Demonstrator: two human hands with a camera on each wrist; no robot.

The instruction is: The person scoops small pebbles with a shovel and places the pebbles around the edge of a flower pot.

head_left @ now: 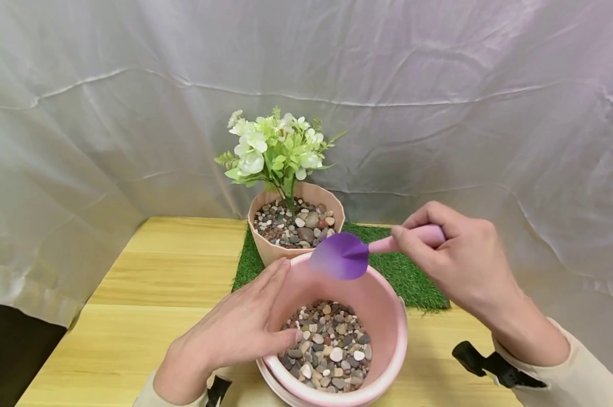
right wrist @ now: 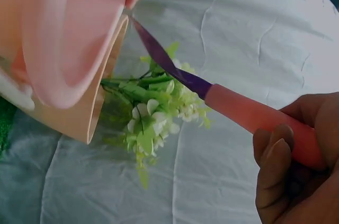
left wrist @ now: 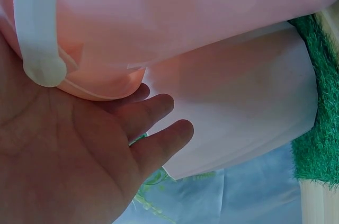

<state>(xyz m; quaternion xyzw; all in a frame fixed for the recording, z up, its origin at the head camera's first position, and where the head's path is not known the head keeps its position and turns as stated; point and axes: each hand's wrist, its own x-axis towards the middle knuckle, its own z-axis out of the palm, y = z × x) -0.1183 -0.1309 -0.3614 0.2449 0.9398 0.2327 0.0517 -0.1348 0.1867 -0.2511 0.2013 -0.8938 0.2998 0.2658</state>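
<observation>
A pink bucket (head_left: pixel 399 339) with pebbles (head_left: pixel 331 345) in it stands at the front. My left hand (head_left: pixel 235 328) rests on its left rim, thumb over the inside; in the left wrist view the hand (left wrist: pixel 90 144) lies against the bucket (left wrist: pixel 159 12) near the white handle (left wrist: pixel 39 28). My right hand (head_left: pixel 469 260) grips the pink handle of a small shovel (head_left: pixel 344 257), its purple blade over the bucket's far rim. In the right wrist view, fingers of the hand (right wrist: pixel 302 166) curl round the shovel handle (right wrist: pixel 249 110), with the blade edge-on.
Behind the bucket, a peach pot (head_left: pixel 270 249) holds pebbles and a plant with white flowers (head_left: pixel 281 147). Green artificial turf (head_left: pixel 408 277) lies under the pot on the wooden table (head_left: pixel 123 316). A grey cloth (head_left: pixel 337 68) hangs behind.
</observation>
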